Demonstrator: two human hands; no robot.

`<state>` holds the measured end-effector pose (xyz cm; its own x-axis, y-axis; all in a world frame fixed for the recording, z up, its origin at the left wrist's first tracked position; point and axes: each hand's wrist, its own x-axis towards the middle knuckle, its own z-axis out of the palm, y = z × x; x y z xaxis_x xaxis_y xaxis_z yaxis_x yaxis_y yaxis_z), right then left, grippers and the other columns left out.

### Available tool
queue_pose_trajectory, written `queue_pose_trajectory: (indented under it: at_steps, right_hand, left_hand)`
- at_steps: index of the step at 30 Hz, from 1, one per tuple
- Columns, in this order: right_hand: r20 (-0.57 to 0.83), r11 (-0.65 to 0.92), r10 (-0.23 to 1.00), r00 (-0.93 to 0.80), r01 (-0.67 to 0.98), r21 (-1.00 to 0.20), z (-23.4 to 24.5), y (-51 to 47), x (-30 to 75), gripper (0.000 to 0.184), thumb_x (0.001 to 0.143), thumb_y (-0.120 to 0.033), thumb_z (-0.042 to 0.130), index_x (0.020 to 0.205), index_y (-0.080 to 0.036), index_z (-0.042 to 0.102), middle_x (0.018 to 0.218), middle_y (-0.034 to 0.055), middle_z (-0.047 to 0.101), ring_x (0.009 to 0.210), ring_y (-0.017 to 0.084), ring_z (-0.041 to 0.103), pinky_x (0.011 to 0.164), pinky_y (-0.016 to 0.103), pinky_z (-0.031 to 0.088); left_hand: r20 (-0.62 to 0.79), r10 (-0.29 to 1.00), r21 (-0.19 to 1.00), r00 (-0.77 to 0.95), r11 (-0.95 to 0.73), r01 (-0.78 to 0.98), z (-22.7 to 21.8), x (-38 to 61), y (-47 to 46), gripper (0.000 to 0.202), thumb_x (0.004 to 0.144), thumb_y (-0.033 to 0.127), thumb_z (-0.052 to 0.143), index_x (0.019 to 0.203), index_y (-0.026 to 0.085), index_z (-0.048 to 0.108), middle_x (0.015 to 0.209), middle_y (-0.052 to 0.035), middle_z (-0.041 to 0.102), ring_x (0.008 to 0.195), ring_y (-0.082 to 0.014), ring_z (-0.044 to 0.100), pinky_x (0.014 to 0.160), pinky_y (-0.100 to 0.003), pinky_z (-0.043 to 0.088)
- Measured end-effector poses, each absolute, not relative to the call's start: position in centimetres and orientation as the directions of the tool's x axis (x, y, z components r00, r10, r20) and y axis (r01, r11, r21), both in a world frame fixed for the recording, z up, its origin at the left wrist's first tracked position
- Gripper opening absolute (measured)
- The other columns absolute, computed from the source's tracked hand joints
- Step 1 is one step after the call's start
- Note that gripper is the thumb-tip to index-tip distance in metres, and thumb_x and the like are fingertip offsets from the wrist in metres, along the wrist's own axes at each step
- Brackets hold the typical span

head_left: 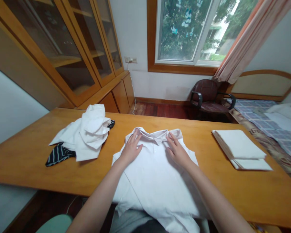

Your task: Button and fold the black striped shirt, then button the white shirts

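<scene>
A white collared shirt (155, 174) lies spread out in front of me, its collar toward the far side of the table and its lower end hanging over the near edge. My left hand (131, 149) rests on the left side of the collar, fingers stretched out and thumb apart. On the right side of the collar, my right hand (178, 151) touches the fabric with its fingers extended. Neither hand is closed around the cloth. A button shows below the collar's middle.
The wooden table (92, 178) also carries a crumpled white cloth pile (92, 132) over a black striped cloth (59, 155) at left. Folded white fabric (240, 145) lies at right. Beyond are a glass-fronted cabinet (97, 87), an armchair (206, 94) and a bed (264, 110).
</scene>
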<state>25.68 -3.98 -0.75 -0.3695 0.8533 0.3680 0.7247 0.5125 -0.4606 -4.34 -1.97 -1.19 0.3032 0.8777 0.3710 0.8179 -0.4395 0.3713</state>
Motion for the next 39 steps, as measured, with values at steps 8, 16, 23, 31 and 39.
queue_pose_trajectory:
  at_steps: [8, 16, 23, 31, 39]
  right_hand:
    - [0.359, 0.538, 0.838, -0.410, 0.730, -0.422, -1.6, -4.3, 24.3, 0.040, 0.093, -0.018, 0.051, 0.132, -0.023, 0.059, 0.135, 0.0142, 0.056, 0.126, 0.029, 0.052, 0.107, 0.050, 0.047]
    - [0.299, 0.499, 0.861, -0.412, 0.798, -0.338, -2.9, -3.0, 23.9, 0.040, 0.097, -0.027, 0.050, 0.135, -0.021, 0.059, 0.147, 0.0134, 0.051, 0.135, 0.031, 0.046, 0.112, 0.052, 0.041]
    - [0.279, 0.397, 0.903, -0.327, 0.884, -0.246, -3.3, -1.2, 23.9, 0.041, 0.099, -0.035, 0.049, 0.136, -0.019, 0.059, 0.150, 0.0143, 0.049, 0.141, 0.033, 0.040, 0.114, 0.053, 0.036]
    - [0.291, 0.344, 0.916, -0.275, 0.913, -0.219, -3.1, 0.1, 22.8, 0.040, 0.098, -0.031, 0.049, 0.133, -0.015, 0.062, 0.145, 0.0144, 0.054, 0.137, 0.033, 0.043, 0.115, 0.048, 0.036]
    - [0.417, 0.553, 0.816, -0.400, 0.749, -0.363, -2.0, 5.4, 18.6, 0.031, 0.094, -0.015, 0.050, 0.115, -0.018, 0.071, 0.122, 0.0097, 0.069, 0.119, 0.024, 0.054, 0.107, 0.039, 0.044]
  left_hand:
    - [0.398, 0.873, 0.392, 0.283, -0.440, 0.808, -0.9, -4.0, 1.7, 0.051, 0.093, 0.020, 0.048, 0.143, 0.020, 0.047, 0.158, -0.0120, 0.037, 0.149, -0.0286, 0.030, 0.120, -0.052, 0.032]
    - [0.447, 0.782, 0.264, 0.434, -0.579, 0.771, -0.4, -3.1, 0.9, 0.031, 0.098, 0.020, 0.042, 0.112, 0.019, 0.069, 0.136, -0.0079, 0.062, 0.141, -0.0242, 0.044, 0.123, -0.051, 0.027]
    - [0.246, 0.862, 0.198, 0.443, -0.492, 0.848, -2.8, -2.5, 1.0, 0.043, 0.100, 0.035, 0.044, 0.140, 0.020, 0.055, 0.154, -0.0096, 0.046, 0.148, -0.0289, 0.032, 0.122, -0.055, 0.024]
    - [0.156, 0.907, 0.104, 0.390, -0.408, 0.907, -3.5, -2.0, 2.1, 0.049, 0.102, 0.041, 0.038, 0.148, 0.024, 0.046, 0.160, -0.0065, 0.035, 0.150, -0.0280, 0.027, 0.123, -0.056, 0.018]
    - [0.196, 0.887, 0.087, 0.419, -0.441, 0.893, -3.1, -1.9, 1.5, 0.048, 0.102, 0.039, 0.040, 0.148, 0.025, 0.047, 0.159, -0.0060, 0.037, 0.150, -0.0284, 0.028, 0.122, -0.055, 0.019]
